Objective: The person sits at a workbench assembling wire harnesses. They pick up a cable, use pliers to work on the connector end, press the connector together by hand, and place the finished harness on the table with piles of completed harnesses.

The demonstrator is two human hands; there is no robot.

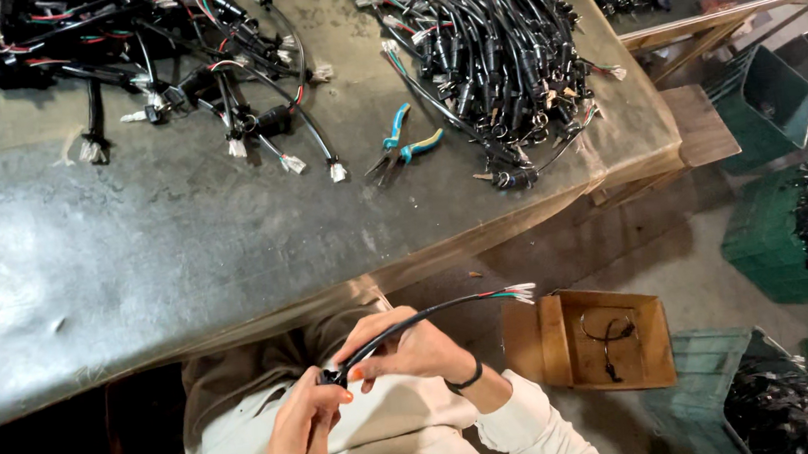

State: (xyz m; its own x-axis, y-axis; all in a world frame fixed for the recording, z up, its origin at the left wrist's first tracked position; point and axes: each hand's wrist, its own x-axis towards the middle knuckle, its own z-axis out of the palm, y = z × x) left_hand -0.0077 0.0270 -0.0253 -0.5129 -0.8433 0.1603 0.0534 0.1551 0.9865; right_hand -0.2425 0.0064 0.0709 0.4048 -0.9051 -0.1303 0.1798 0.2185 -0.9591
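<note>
Left hand (pixel 300 433) and right hand (pixel 411 348) both pinching a short black cable with frayed coloured wire ends (pixel 448 307), held over the lap below the grey metal workbench (pixel 159 254), apparently at a connector, teal-handled pliers (pixel 401 147) lying on the bench.

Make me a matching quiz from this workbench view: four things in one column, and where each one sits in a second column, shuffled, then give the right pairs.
Things:
1. pliers
2. black cable
3. cardboard box
4. green crate

Places:
A. on the floor, far right
B. held in the left hand and right hand
C. on the grey table, between two cable piles
D. on the floor, just right of the person's lap

Pairs: 1-C, 2-B, 3-D, 4-A
</note>
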